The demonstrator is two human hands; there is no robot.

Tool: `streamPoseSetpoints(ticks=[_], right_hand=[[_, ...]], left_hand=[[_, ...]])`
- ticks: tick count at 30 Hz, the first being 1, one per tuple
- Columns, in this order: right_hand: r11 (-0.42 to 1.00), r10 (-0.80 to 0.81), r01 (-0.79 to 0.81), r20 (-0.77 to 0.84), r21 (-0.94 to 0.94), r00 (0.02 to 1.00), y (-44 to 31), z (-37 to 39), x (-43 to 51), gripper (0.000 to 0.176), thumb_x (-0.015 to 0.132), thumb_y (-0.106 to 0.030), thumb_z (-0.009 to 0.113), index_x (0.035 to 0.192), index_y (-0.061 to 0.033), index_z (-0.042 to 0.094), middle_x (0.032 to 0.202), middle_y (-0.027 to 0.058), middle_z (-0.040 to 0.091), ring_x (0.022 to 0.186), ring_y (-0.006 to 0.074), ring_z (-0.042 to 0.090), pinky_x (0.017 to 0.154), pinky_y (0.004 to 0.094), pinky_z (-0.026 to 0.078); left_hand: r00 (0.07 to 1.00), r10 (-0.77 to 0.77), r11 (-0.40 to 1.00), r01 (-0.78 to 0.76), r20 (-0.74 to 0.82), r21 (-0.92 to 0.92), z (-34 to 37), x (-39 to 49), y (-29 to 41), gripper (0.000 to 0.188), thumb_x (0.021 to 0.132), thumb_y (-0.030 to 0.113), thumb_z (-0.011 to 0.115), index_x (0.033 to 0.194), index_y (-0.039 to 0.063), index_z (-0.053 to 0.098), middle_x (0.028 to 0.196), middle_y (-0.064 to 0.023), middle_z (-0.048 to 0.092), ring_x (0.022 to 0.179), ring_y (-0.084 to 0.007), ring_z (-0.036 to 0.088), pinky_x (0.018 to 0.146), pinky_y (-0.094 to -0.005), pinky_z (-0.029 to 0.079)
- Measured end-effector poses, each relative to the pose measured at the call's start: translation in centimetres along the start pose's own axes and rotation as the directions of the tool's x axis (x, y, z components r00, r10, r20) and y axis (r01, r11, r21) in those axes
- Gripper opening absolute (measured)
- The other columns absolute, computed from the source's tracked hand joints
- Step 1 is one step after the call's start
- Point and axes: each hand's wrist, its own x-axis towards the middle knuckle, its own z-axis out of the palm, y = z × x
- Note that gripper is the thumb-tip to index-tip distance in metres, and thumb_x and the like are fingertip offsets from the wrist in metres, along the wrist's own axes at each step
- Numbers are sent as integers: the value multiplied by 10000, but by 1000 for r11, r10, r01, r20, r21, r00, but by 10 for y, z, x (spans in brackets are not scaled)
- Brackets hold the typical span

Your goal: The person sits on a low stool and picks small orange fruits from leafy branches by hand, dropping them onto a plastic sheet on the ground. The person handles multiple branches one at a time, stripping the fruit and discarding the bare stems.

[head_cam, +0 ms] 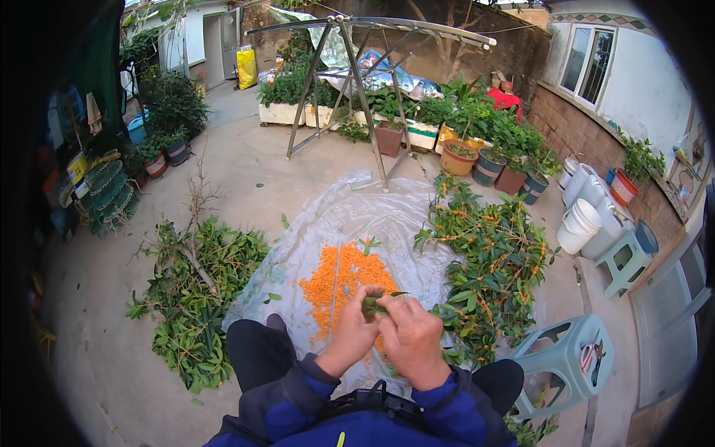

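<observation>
My left hand [356,327] holds a small green leafy sprig [370,306] between thumb and curled fingers. Against the same sprig, my right hand [410,332] pinches with thumb and forefinger; its fingertips partly hide what they grip. Both hands are above a heap of small orange blossoms [329,274], apparently osmanthus, spread over a clear plastic sheet [413,215]. A few loose leaves [368,244] lie at the heap's far edge. To my right are cut leafy branches with orange flower clusters [491,251].
Left of the sheet lies a pile of green branches [190,296] without visible blossoms. Scissors [586,357] rest on a pale green plastic stool [597,335] at my right. Beyond the sheet stands a metal frame [357,84], with potted plants [461,156] behind. White buckets [578,226] line the right wall.
</observation>
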Motion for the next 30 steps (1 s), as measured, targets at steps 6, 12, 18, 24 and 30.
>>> streamPoseSetpoints(ticks=[6,12,18,24,30], right_hand=[[983,139,-126,-95,132,986,23,-5,2,147,798,-13,714,941,-21,683,792,154,666,683,324,659,598,391,515],[993,101,-97,-54,68,993,29,-15,7,134,798,-29,717,921,-30,665,801,153,642,679,344,642,590,414,504],[996,-58,57,-13,-65,998,33,-17,7,151,778,-34,724,912,-36,655,803,141,614,677,336,627,572,413,485],[972,-60,93,154,-217,986,27,-15,0,155,795,-103,692,761,-63,546,737,127,593,625,325,621,529,436,486],[978,-60,88,151,-189,987,20,-6,-10,164,797,-101,682,723,-66,540,661,116,573,570,319,605,490,434,467]], left_hand=[[992,-32,925,76,125,-373,-11,1,20,504,917,32,617,1402,10,483,1257,-66,604,1157,-155,582,970,-282,475],[992,-123,900,120,20,-419,-17,15,25,432,911,22,669,1320,-10,532,1060,-59,628,959,-137,613,866,-304,500],[991,-136,875,124,8,-467,-21,22,28,300,929,15,657,1220,-15,590,993,-58,631,901,-153,628,775,-314,545],[986,-147,887,95,-82,-452,-22,25,23,216,936,14,647,1148,-16,619,995,-64,645,873,-153,628,704,-340,561],[947,-190,842,21,-260,-539,-24,34,17,191,939,-4,631,1124,-49,619,939,-79,632,794,-187,623,746,-366,566]])
